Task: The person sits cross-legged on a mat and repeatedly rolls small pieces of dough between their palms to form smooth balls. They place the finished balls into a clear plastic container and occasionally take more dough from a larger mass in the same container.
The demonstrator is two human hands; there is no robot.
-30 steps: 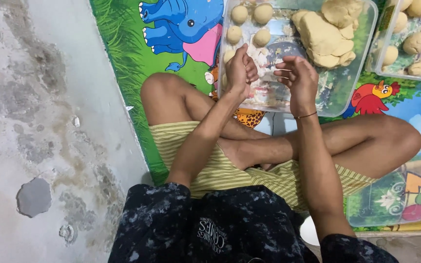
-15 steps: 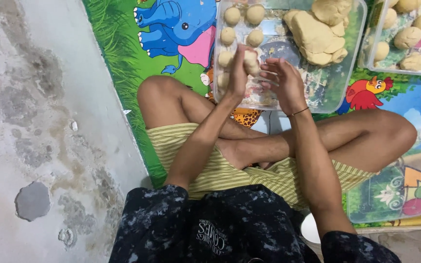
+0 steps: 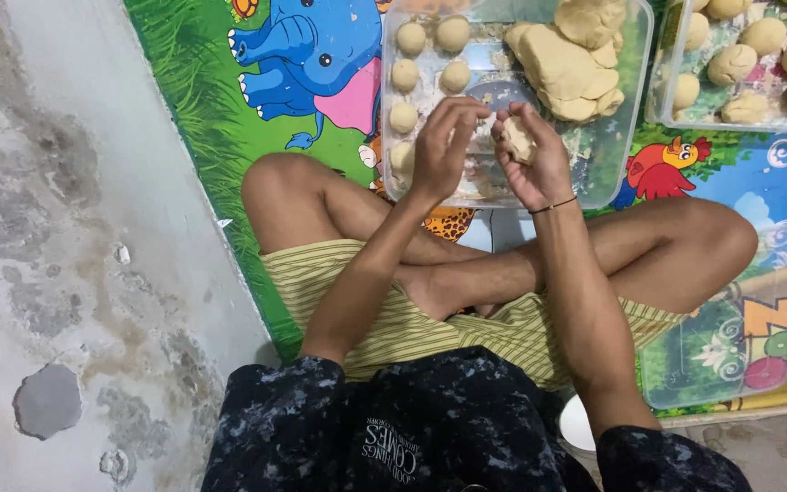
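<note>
right hand (image 3: 532, 157) cupped around dough lump (image 3: 518, 140) | left hand (image 3: 444, 144) at its 9 o'clock, fingers curled, empty | rolling wants even pressure over clear tub (image 3: 621, 137)

Stained grey concrete floor (image 3: 56, 228) (patchy, worn), bright cartoon animal play mat (image 3: 220, 100), even light
</note>
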